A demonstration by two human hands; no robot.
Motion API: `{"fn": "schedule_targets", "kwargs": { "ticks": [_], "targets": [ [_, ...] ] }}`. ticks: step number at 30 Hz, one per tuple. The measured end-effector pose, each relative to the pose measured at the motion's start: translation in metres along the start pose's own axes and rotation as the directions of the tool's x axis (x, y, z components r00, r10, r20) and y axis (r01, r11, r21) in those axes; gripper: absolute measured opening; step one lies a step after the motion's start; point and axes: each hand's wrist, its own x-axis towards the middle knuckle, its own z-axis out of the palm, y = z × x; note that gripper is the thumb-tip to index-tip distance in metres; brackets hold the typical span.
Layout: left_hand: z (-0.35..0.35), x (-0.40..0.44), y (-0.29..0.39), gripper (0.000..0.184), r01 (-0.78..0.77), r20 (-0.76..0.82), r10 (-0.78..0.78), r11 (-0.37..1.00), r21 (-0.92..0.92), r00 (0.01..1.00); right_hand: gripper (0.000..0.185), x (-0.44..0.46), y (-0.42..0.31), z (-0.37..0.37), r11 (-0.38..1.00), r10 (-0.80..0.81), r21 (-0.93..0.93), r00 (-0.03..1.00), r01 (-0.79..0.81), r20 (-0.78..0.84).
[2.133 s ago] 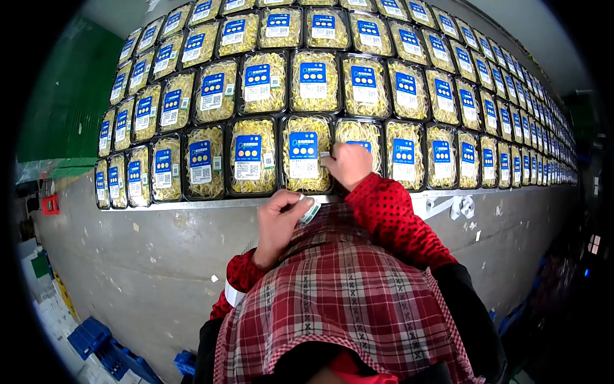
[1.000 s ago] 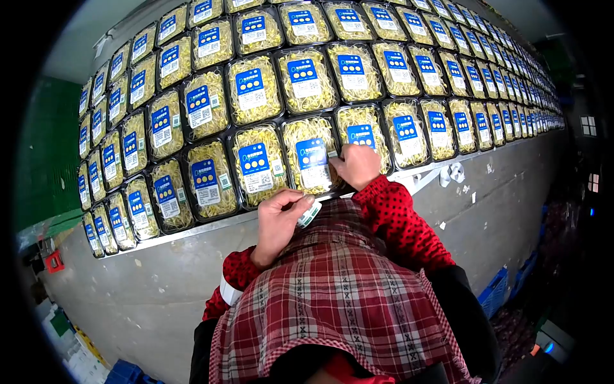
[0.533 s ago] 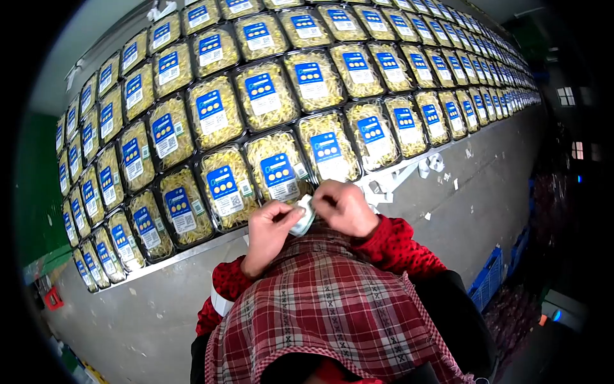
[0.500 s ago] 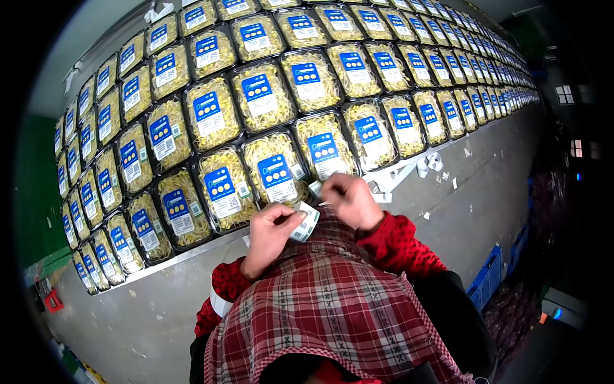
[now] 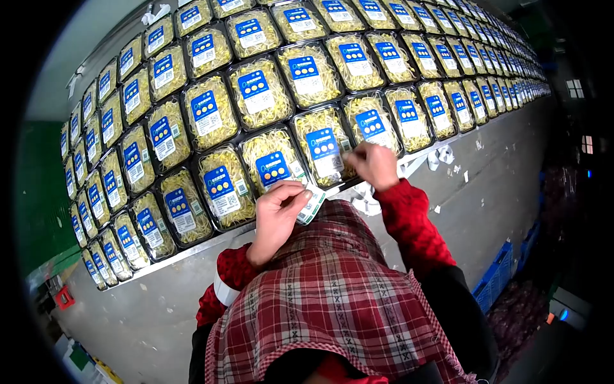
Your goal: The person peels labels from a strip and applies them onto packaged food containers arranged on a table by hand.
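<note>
Now the right hand (image 5: 373,165) is brought from the label strip (image 5: 313,206) to the next sprout tray (image 5: 322,148); its grip can't be told; strip kept pinched by the left hand (image 5: 279,210)

A metal-edged table (image 5: 179,255) bears close rows of black trays of sprouts (image 5: 257,102); paper scraps (image 5: 465,176) dot the grey floor (image 5: 153,310).

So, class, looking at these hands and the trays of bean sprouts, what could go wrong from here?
A sticker pressed where the right hand touches the front-row tray might sit crooked. The green-and-white stickers pinched in the left hand stick out over the plaid apron, so one might catch on it. Front-row trays lie close to the table edge; a bump could perhaps nudge one off.
</note>
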Motion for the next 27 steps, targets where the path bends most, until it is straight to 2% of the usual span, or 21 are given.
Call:
{"fn": "schedule_targets", "kwargs": {
  "ticks": [1, 2, 3, 4, 6, 8, 10, 12, 13, 14, 15, 16, 17, 20, 22, 24, 25, 26, 27],
  "targets": [
    [0.001, 0.001, -0.002, 0.009, 0.003, -0.008, -0.004, 1.000, -0.002, 1.000, 0.031, -0.014, -0.010, -0.004, 0.898, -0.221, 0.404, 0.973, 0.178, 0.063],
    [0.003, 0.001, -0.004, 0.008, -0.020, 0.003, 0.020, 1.000, -0.010, 1.000, 0.023, -0.031, -0.033, -0.014, 0.733, -0.232, 0.680, 0.940, 0.001, 0.249],
    [0.005, 0.006, -0.005, 0.007, -0.055, 0.024, 0.055, 0.998, -0.019, 0.998, 0.019, -0.042, -0.039, -0.006, 0.687, -0.337, 0.713, 0.930, 0.137, 0.145],
    [0.008, 0.009, -0.004, 0.007, -0.067, 0.042, 0.068, 0.997, -0.023, 0.997, 0.016, -0.047, -0.047, -0.013, 0.764, -0.287, 0.638, 0.935, 0.092, 0.208],
    [0.012, 0.008, -0.004, 0.005, 0.002, 0.054, 0.002, 0.997, -0.074, 0.999, 0.013, -0.052, -0.048, -0.014, 0.814, -0.300, 0.528, 0.954, 0.241, 0.026],
    [0.015, 0.010, -0.001, 0.005, 0.003, 0.063, -0.001, 1.000, -0.030, 0.998, 0.014, -0.059, -0.048, -0.014, 0.834, -0.305, 0.444, 0.944, 0.327, -0.121],
    [0.020, 0.011, -0.001, 0.007, 0.035, 0.091, -0.035, 0.999, -0.006, 0.995, 0.011, -0.065, -0.045, -0.019, 0.843, -0.342, 0.361, 0.916, 0.399, -0.211],
    [0.027, 0.010, -0.001, 0.009, -0.025, 0.156, 0.018, 0.999, 0.045, 0.988, 0.007, -0.059, -0.026, -0.021, 0.778, -0.327, 0.480, 0.913, 0.406, -0.243],
    [0.029, 0.010, -0.001, 0.009, -0.021, 0.186, 0.010, 0.998, 0.056, 0.983, 0.005, -0.052, -0.011, -0.026, 0.795, -0.168, 0.549, 0.963, 0.260, -0.212],
    [0.031, 0.009, 0.000, 0.009, -0.015, 0.214, 0.001, 0.998, 0.066, 0.977, 0.008, -0.036, 0.009, -0.030, 0.690, 0.080, 0.718, 0.978, 0.086, -0.194],
    [0.033, 0.009, 0.005, 0.009, 0.010, 0.203, -0.024, 0.997, 0.070, 0.979, 0.012, -0.014, 0.042, -0.037, 0.749, 0.177, 0.663, 0.962, 0.006, -0.208],
    [0.035, 0.010, 0.005, 0.009, 0.008, 0.209, -0.022, 0.998, 0.069, 0.978, 0.018, 0.003, 0.061, -0.048, 0.845, 0.286, 0.516, 0.933, -0.138, -0.218],
    [0.036, 0.012, 0.005, 0.009, 0.021, 0.202, -0.029, 0.999, 0.044, 0.979, 0.023, 0.016, 0.087, -0.040, 0.878, 0.278, 0.459, 0.925, -0.135, -0.259],
    [0.039, 0.017, 0.003, 0.009, 0.052, 0.193, -0.052, 0.999, 0.004, 0.980, 0.019, 0.038, 0.103, -0.026, 0.965, 0.173, 0.244, 0.928, -0.094, -0.330],
    [0.040, 0.020, 0.006, 0.008, 0.093, 0.189, -0.088, 0.995, -0.020, 0.978, 0.018, 0.044, 0.104, -0.016, 0.974, 0.142, 0.217, 0.920, -0.064, -0.365],
    [0.041, 0.024, 0.003, 0.008, 0.064, 0.186, -0.064, 0.998, 0.007, 0.980, 0.020, 0.043, 0.103, -0.011, 0.992, 0.014, -0.105, 0.895, -0.068, -0.446],
    [0.041, 0.026, 0.003, 0.008, 0.030, 0.187, -0.035, 0.999, 0.030, 0.982, 0.024, 0.043, 0.104, -0.009, 0.975, -0.026, -0.207, 0.893, -0.076, -0.449],
    [0.043, 0.029, 0.004, 0.008, 0.032, 0.186, -0.037, 0.999, 0.033, 0.982, 0.024, 0.043, 0.101, -0.013, 0.976, -0.025, -0.204, 0.894, -0.075, -0.447],
    [0.045, 0.032, 0.006, 0.008, 0.011, 0.170, -0.013, 1.000, 0.016, 0.985, 0.025, 0.042, 0.092, -0.022, 0.959, 0.036, -0.243, 0.913, -0.146, -0.405]
  ]
}}
